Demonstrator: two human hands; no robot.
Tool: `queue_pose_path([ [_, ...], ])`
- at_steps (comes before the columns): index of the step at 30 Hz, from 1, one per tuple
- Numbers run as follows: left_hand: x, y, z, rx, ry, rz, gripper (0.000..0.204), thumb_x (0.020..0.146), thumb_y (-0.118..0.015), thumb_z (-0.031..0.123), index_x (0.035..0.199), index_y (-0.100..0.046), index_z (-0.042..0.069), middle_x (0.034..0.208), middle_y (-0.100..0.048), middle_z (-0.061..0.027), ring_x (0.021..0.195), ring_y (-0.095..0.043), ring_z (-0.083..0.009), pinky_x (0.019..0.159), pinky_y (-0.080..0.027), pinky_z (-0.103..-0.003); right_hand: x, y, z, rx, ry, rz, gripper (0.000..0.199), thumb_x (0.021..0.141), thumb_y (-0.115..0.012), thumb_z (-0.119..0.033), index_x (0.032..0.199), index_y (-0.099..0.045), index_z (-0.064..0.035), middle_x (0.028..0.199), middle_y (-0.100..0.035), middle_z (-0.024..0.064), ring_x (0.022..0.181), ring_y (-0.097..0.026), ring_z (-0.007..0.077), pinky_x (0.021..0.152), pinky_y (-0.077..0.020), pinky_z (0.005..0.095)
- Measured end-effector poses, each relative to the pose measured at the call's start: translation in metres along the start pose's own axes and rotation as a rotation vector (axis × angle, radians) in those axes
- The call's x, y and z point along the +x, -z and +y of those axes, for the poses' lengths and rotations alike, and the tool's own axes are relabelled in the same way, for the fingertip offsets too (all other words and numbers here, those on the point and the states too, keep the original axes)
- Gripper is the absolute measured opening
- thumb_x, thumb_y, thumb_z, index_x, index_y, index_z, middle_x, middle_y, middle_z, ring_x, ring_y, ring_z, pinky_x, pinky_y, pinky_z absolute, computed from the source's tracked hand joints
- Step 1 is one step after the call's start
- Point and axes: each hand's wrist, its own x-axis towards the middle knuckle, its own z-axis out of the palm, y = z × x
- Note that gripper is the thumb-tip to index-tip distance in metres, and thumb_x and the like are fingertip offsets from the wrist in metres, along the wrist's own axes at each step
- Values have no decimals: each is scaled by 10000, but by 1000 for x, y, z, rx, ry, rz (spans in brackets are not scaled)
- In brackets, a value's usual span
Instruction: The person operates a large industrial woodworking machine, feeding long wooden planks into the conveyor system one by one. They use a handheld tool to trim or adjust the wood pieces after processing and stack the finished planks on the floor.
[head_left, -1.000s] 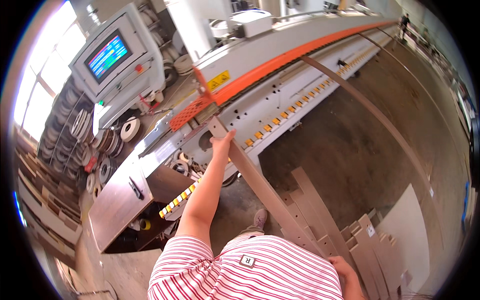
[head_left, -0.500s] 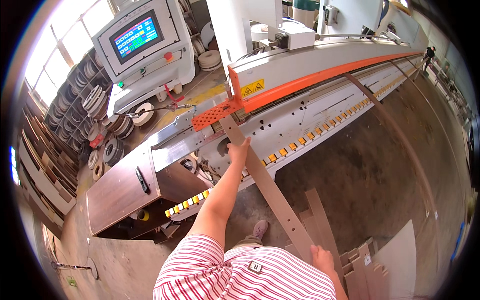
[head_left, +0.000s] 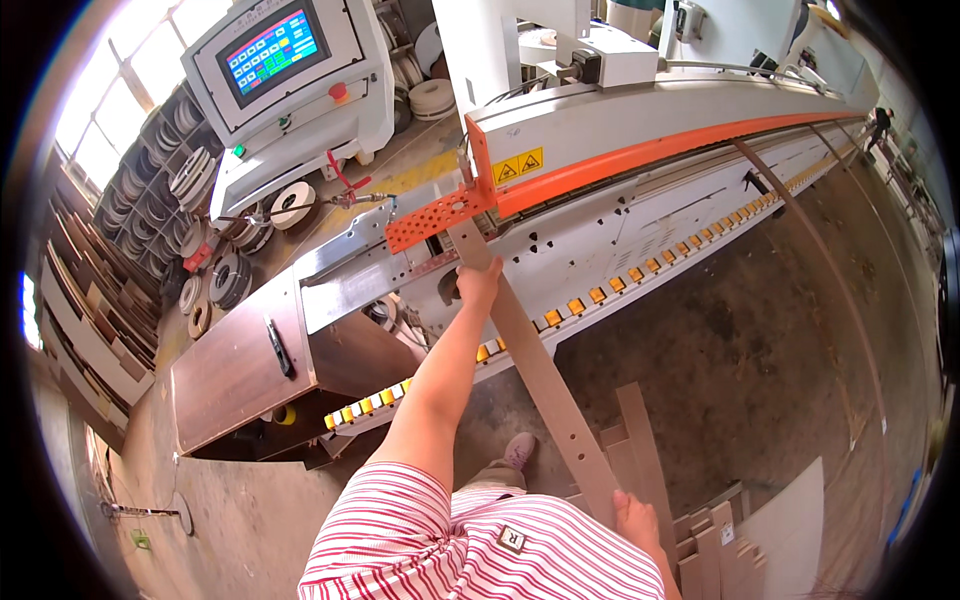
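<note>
A long narrow brown board (head_left: pixel 545 378) slants from my body up to the machine. Its far end lies at the orange perforated guard (head_left: pixel 432 222), partly under or against it; I cannot tell which. My left hand (head_left: pixel 480 282) is closed around the board a short way below that guard, arm stretched out. Close to my body, my right hand (head_left: pixel 637 520) grips the near end, thumb on its upper face. Two small dark holes show in the board near this end.
The long grey machine (head_left: pixel 660 225) runs to the far right, with yellow rollers (head_left: pixel 575 305) along its edge. A control panel (head_left: pixel 285 75) stands at the left. Below it, a brown cabinet (head_left: pixel 240 380) carries a utility knife (head_left: pixel 278 348). More boards (head_left: pixel 712 545) stand at my right. Another person (head_left: pixel 880 128) is far off.
The board and both my hands have shifted slightly, with my left hand a little nearer the orange guard. The view has turned slightly. Both hands keep their grip.
</note>
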Motion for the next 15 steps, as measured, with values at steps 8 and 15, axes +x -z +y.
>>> queue_pose_path([
  [8,-7,-4,14,-3,-13,-31,816,744,-771,469,1178,-455,-145,1158,-595,-314,1091,-606,-410,912,-494,-435,12,4,11,20,-10,-32,567,1001,-362,-477,911,-642,8,809,-640,312,803,-610,518,728,-475,583],
  [15,-12,-24,24,6,-24,24,772,764,-752,460,1160,-500,-153,1116,-627,-283,1025,-642,-373,855,-514,-409,26,20,22,76,34,23,589,1002,-356,-482,890,-646,19,821,-625,320,818,-593,527,733,-462,578],
])
